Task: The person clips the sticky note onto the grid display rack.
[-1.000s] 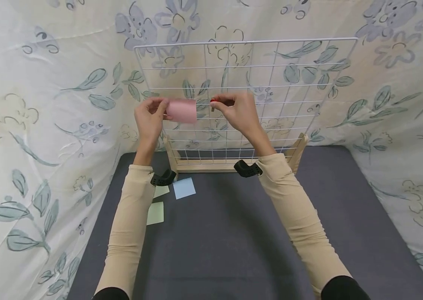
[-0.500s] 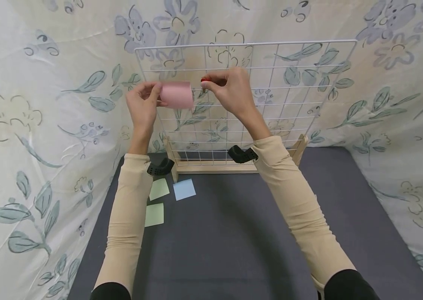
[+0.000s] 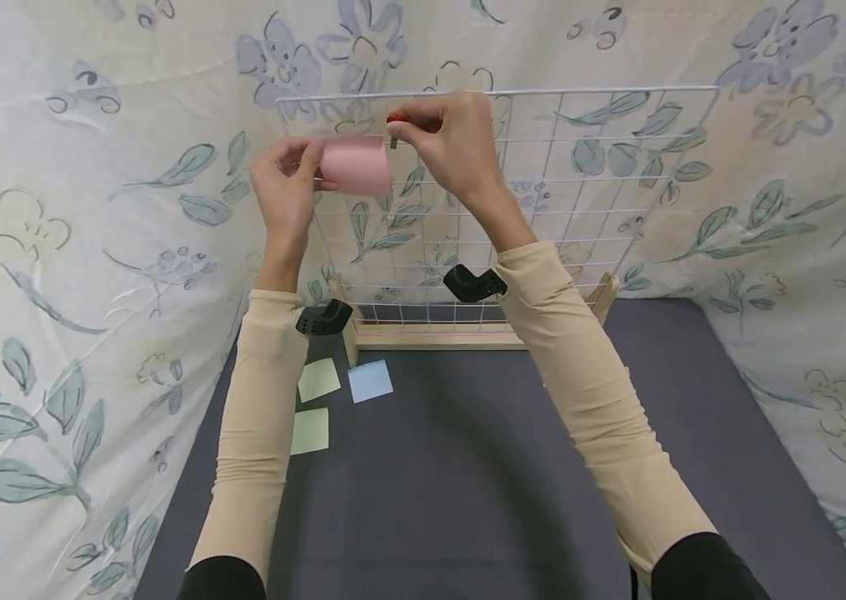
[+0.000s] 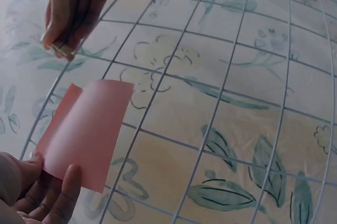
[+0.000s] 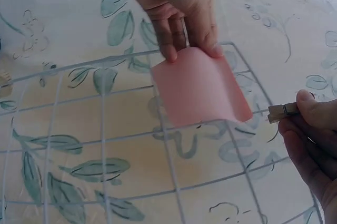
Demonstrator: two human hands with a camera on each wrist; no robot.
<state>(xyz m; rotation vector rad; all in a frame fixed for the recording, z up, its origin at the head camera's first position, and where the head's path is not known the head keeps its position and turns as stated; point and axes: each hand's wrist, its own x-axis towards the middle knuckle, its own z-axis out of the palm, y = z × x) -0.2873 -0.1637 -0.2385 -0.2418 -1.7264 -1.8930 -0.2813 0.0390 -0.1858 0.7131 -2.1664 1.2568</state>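
In the head view we see a soft, fairly even light, whose source lies outside the frame. Across the dark table (image 3: 708, 417) we notice a broad shadow (image 3: 508, 467) with blurred edges. Both wrist views look dimmer and cooler, with softened detail. The pink paper (image 4: 92, 124) carries a pale sheen; toward the left wrist view's right edge, the wire grid (image 4: 165, 75) curves.

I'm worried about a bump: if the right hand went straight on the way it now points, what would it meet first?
Probably the pink paper, near a free corner, with the wooden clip in the right hand leading. Depth is unclear, so it might instead brush the wire grid.
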